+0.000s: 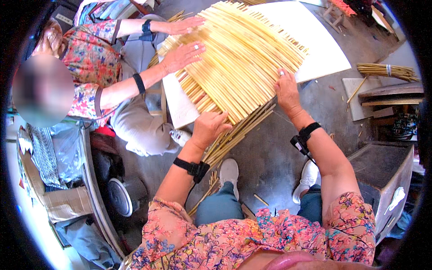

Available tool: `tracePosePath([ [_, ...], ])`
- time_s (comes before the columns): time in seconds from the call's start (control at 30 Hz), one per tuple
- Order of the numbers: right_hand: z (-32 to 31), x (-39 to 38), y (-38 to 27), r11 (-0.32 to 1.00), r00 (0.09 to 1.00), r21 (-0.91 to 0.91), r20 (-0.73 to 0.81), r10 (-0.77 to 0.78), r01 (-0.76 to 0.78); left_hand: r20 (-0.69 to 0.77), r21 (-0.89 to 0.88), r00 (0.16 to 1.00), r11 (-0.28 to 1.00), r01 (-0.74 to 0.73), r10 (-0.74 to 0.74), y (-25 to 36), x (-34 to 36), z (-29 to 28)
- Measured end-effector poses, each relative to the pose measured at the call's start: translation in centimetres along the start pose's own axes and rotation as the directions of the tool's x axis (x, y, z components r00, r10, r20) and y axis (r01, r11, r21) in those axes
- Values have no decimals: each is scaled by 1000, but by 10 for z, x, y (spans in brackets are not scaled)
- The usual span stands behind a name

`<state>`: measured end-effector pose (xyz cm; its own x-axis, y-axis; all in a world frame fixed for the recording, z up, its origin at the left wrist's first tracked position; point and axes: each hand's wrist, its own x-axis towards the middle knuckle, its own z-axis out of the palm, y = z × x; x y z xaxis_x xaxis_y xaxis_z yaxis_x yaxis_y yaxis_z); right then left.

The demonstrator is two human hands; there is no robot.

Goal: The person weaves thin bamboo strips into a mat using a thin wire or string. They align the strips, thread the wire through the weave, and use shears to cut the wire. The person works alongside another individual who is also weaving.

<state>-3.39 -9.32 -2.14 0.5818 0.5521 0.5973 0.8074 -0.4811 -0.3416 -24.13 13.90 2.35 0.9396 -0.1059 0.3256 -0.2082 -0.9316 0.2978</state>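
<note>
A broad layer of yellow reed-like stalks (238, 58), laid side by side, covers much of a white board (321, 40). My left hand (209, 128) is closed at the layer's near left corner, thumb toward the stalk ends. With fingers curled, my right hand (287, 92) grips the near right edge of the same layer. Both hands' fingertips are partly hidden. A co-worker's two hands, the farther hand (185, 25) and the nearer hand (182, 58), lie flat on the layer's left side. Several loose stalks (240, 130) stretch below its near edge.
On the right lie a tied bundle of stalks (387, 70) and a dark wooden cabinet (382, 166). A lidded bucket (121, 197) stands at the lower left, beside a table with a cardboard box (67, 203). Stalk pieces are scattered on the grey floor (265, 166).
</note>
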Motion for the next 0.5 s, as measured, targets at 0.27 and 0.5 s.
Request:
tracePosePath([
  [0.27,-7,1,-5,999,1000,-53,3,-8,9,84,127,989,983,-130,119,-15,97,6],
  [0.5,-58,26,36,861,923,425,-126,362,-280,304,218,952,975,-42,-27,-27,126,39],
])
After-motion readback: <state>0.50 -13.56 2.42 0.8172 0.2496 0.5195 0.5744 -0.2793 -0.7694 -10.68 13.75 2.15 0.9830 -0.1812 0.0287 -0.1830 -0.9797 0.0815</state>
